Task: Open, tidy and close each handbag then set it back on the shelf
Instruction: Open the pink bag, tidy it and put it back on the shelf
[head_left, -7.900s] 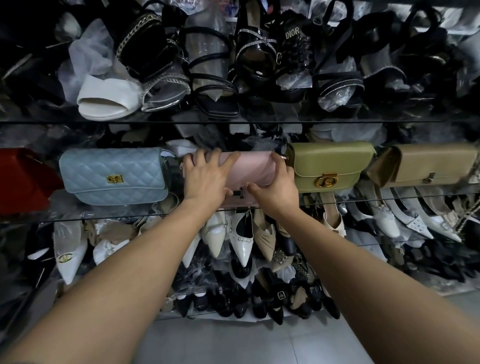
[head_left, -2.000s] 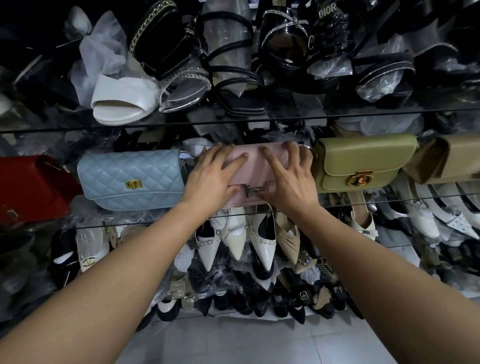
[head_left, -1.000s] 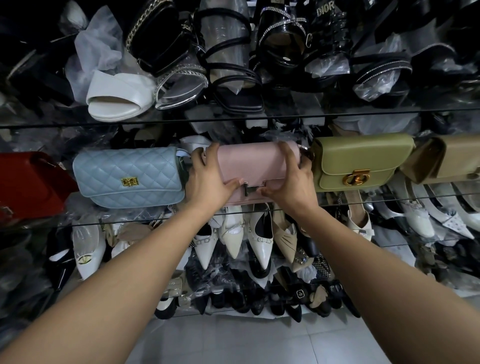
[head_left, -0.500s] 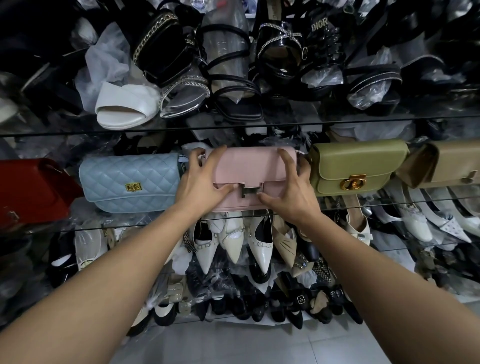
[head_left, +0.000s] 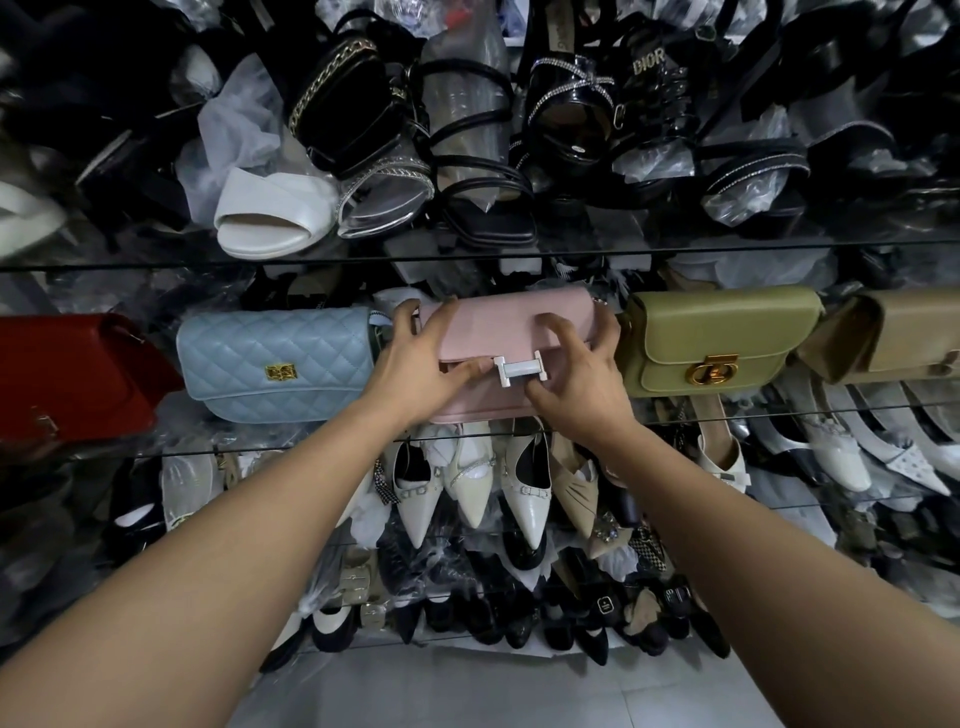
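Reaching up from the bottom of the frame, both bare forearms meet at a pink handbag (head_left: 511, 332) in the centre. It sits on the middle glass shelf (head_left: 218, 448), between a pale blue quilted handbag (head_left: 275, 364) just to its left and an olive green handbag (head_left: 711, 338) just to its right.

The left hand (head_left: 418, 364) grips the bag's left end, fingers spread and curled up toward its top edge, thumb laid along the lower edge of the flap. The right hand (head_left: 579, 387) holds the right half. Its fingers are bent onto the flap and round the right end, and the thumb is tucked just under the silver H-shaped clasp (head_left: 519, 370). That clasp lies across the flap's lower edge between the two thumbs. Whether it is actually latched is hard to say from this angle.

Further right on the same shelf stands a tan handbag (head_left: 904, 338), partly cut by the frame edge. At far left there is a red bag (head_left: 67, 374).

The shelf above is crowded with black strappy sandals (head_left: 478, 156) in clear wrapping, and a white open-toe sandal (head_left: 270, 218) sits at upper left. Below the pink bag hang white and beige pointed pumps (head_left: 524, 483), toes down, with dark shoes lower still. Grey floor tile (head_left: 493, 691) shows at the bottom.
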